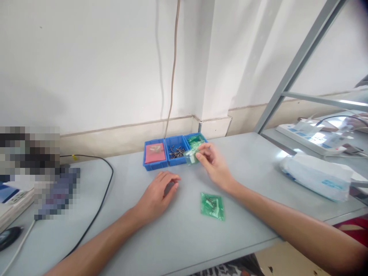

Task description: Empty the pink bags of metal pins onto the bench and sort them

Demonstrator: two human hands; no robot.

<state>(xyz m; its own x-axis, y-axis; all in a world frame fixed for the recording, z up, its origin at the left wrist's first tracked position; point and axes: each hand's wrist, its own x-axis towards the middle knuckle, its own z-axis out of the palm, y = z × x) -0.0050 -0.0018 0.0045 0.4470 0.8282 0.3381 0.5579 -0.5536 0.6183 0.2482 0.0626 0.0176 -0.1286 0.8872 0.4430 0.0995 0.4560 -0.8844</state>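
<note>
My right hand point(214, 163) reaches to the rightmost of three blue bins and pinches a small clear plastic bag with green contents point(191, 156) at the bin's front edge. That bin point(190, 138) holds more green pieces. My left hand point(159, 193) rests palm down on the grey table, fingers loosely curled, holding nothing. A green bag with small parts point(212, 206) lies flat on the table between my forearms. The middle bin point(176, 151) holds several dark screws, the left bin point(155, 153) a pink-red sheet.
A black cable point(100, 203) curves across the table's left side. White power strips lie at the far left point(14, 199) and far right point(310, 138). A white plastic package point(316, 174) sits right. A grey metal frame point(290, 73) slants up at right.
</note>
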